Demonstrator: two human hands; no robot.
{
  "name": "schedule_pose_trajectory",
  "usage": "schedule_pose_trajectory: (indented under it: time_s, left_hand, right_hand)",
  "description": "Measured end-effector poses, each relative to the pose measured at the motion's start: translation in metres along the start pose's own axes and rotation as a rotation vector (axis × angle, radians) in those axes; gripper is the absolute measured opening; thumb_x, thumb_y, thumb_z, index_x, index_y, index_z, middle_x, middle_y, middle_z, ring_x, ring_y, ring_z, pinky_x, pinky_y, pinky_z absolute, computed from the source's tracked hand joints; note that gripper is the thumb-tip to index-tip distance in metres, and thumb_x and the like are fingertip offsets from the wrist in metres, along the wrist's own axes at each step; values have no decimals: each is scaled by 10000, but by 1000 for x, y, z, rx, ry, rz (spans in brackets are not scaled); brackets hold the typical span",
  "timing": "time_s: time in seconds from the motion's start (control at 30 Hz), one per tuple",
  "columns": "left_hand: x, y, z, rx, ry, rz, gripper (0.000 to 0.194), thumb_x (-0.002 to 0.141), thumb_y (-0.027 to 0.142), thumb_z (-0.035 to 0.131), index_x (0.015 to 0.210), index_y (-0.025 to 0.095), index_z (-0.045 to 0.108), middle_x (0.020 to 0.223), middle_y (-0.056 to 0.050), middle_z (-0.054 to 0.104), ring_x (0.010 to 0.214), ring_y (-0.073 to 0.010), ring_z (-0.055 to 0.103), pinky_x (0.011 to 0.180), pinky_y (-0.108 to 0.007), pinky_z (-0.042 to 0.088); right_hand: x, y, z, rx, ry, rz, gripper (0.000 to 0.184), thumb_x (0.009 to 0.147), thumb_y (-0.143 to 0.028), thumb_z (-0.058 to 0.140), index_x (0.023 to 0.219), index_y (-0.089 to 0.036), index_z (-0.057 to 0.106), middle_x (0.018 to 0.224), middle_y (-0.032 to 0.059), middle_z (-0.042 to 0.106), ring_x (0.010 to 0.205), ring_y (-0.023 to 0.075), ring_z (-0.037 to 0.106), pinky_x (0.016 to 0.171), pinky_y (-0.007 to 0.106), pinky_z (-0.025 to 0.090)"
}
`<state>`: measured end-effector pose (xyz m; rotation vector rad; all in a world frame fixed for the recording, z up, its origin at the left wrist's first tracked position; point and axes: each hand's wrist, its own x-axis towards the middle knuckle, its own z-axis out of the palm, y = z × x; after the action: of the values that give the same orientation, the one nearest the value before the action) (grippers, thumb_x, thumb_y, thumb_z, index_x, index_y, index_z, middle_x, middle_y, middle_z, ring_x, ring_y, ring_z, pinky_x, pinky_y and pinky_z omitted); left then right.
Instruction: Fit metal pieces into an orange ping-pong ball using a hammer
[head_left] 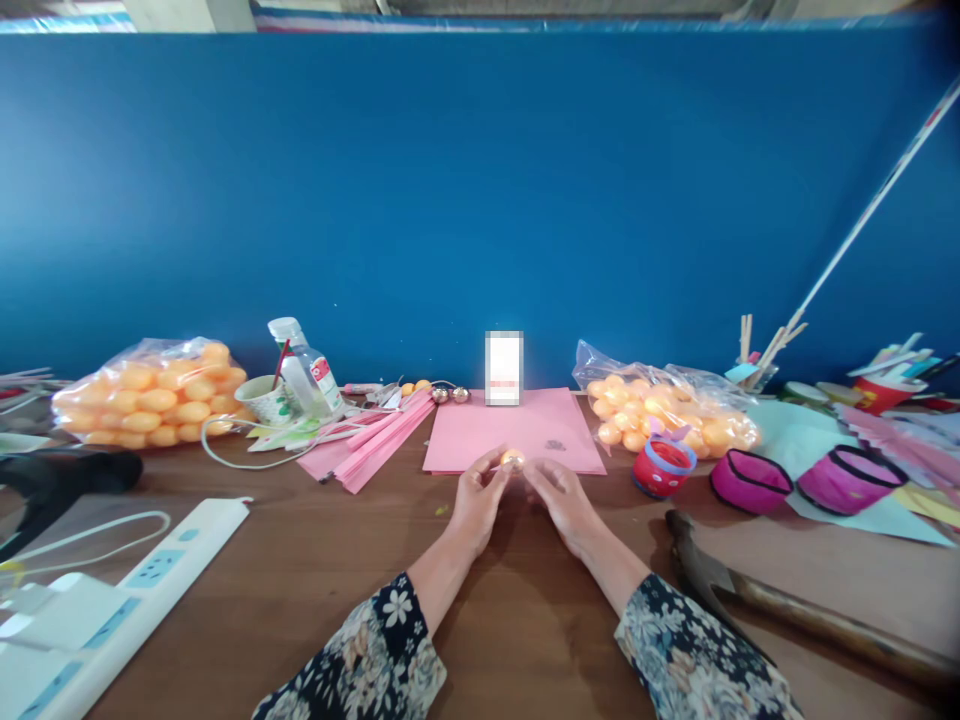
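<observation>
A small shiny orange ball (pixel 512 457) shows between my two hands, above the front edge of the pink paper sheets (pixel 510 425). My left hand (pixel 478 497) closes its thumb and fingers on the ball's left side. From the other side, my right hand (pixel 559 495) brings its bent fingertips together against the ball. The undersides of the fingers are hidden. Behind the hands, a blurred white upright rectangle (pixel 504 368) stands at the back of the paper. Folded pink paper strips (pixel 382 438) lie to the left, near two shiny metal balls (pixel 451 395).
Bags of orange balls lie left (pixel 157 395) and right (pixel 652 405). A bottle (pixel 311 370) leans by a paper cup (pixel 266 400). At right are a red cup (pixel 664 467), magenta fabric bands (pixel 750 482) and a hammer (pixel 810 610). A power strip (pixel 161 565) occupies the left front.
</observation>
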<state>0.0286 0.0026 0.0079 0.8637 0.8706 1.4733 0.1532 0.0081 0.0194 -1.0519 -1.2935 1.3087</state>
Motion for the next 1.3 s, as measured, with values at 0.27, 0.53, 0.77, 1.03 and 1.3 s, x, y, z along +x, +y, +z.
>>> schedule_pose_trajectory:
  time_s: [0.27,0.53,0.77,1.03,1.3]
  left_hand:
    - [0,2,1,-25,14,-7,414,640,285,677,1030,167,599,946,-61,665,862,-173,609,867,-339,434]
    - [-1,2,2,1,26,-8,413,649,279,672,1033,150,590,952,-68,659,862,-172,605,857,-331,438]
    - [0,1,1,-8,24,-8,404,653,273,672,1034,166,590,941,-57,659,849,-157,602,832,-305,448]
    - [0,1,1,-24,19,-11,397,651,270,672,1028,170,595,941,-52,658,841,-152,604,823,-303,454]
    - [0,1,1,-36,24,-14,394,640,260,680,1016,172,599,935,-49,659,822,-146,606,815,-298,455]
  right_hand:
    - [-1,-1,1,-3,10,13,315,678,-474,599,724,-162,594,609,-13,539,572,111,485,528,225,400]
    - [0,1,0,4,2,14,318,683,-470,597,741,-157,585,603,-17,527,565,106,481,521,216,404]
    - [0,2,0,-1,14,24,347,671,-497,594,770,-164,596,643,5,563,601,127,519,543,231,442]
    - [0,3,-1,13,9,29,315,688,-466,594,787,-167,603,681,9,579,634,131,532,578,240,460]
    - [0,2,-1,42,8,37,307,672,-456,615,779,-169,610,686,5,591,637,129,543,599,249,467]
